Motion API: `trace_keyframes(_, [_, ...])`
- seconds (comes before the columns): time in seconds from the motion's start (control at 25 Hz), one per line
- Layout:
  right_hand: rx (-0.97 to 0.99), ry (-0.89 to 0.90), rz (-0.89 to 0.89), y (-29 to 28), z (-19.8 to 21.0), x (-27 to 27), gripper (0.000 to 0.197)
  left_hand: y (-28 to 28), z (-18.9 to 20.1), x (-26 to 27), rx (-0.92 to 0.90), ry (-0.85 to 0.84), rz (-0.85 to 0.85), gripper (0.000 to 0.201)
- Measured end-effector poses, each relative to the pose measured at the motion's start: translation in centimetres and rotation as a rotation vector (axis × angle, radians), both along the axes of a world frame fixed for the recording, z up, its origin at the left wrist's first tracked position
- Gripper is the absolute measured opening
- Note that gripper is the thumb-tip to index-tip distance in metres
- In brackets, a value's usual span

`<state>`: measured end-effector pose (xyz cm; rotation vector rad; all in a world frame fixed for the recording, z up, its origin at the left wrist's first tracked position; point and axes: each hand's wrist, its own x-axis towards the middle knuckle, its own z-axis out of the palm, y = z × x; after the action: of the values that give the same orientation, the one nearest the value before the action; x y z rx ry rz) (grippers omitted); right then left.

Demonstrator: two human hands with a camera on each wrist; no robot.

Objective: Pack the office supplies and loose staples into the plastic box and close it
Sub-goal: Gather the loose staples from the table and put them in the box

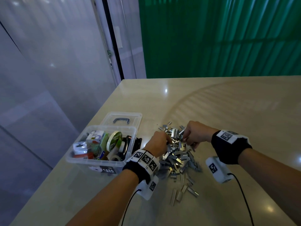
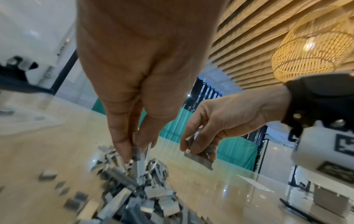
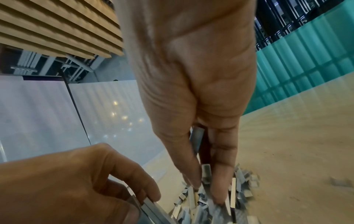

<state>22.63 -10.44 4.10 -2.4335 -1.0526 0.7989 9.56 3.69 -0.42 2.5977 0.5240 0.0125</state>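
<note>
The bench [image 1: 228,111] is a pale, glossy slab, and everything here is placed against the plastic box [image 1: 78,159] that stands near its left edge. The box is clear, open at the top, and crowded with office supplies: a roll of tape [image 1: 114,138] on edge, small cartons and packets beside it. Its clear lid [image 1: 135,118], with a dark handle [image 1: 121,120], lies flat on the bench just behind the box.

Right of the box, close to its right wall, spreads the heap of loose staples [image 1: 179,159], grey strips lying at all angles, with a few strays trailing toward the near edge of the bench.

The left hand [image 1: 158,142] is over the heap's side nearest the box; in the left wrist view its fingers [image 2: 122,145] are closed in a pinch on several staple strips. The right hand [image 1: 195,134] is at the heap's far side, farther from the box; its fingers [image 2: 199,142] are curled round a small bundle of strips held just above the pile. Both wrists wear dark bands with printed markers.
</note>
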Motion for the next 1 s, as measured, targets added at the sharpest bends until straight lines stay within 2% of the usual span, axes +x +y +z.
trace_keyframes(0.24, [-0.066,-0.035,-0.002,1.8,1.4,-1.6,0.020,0.9,4.0,-2.5,0.028,-0.118,-0.086,0.029])
trace_keyframes(0.28, [-0.055,-0.042,0.002,2.4,2.0,-2.0,0.022,1.4,4.8,-3.3,0.007,-0.141,-0.074,0.031])
trace_keyframes(0.4, [0.019,-0.084,0.017,4.9,4.4,-3.4,0.011,4.3,7.7,-6.3,-0.047,-0.248,-0.029,0.033])
trace_keyframes(0.6, [0.251,0.004,0.116,10.4,8.3,-7.8,0.010,11.6,11.1,-13.1,-0.119,-0.427,0.170,0.027])
trace_keyframes(0.72, [0.410,0.221,0.139,14.2,8.9,-11.2,0.011,15.1,10.5,-16.5,-0.105,-0.426,0.283,0.025])
trace_keyframes(0.8, [0.457,0.304,0.137,16.7,8.3,-12.9,0.011,16.5,9.3,-17.9,-0.092,-0.378,0.335,0.028])
trace_keyframes(1.0, [0.471,0.317,0.035,20.9,5.2,-15.6,0.009,17.2,7.0,-19.1,-0.100,-0.319,0.365,0.031])
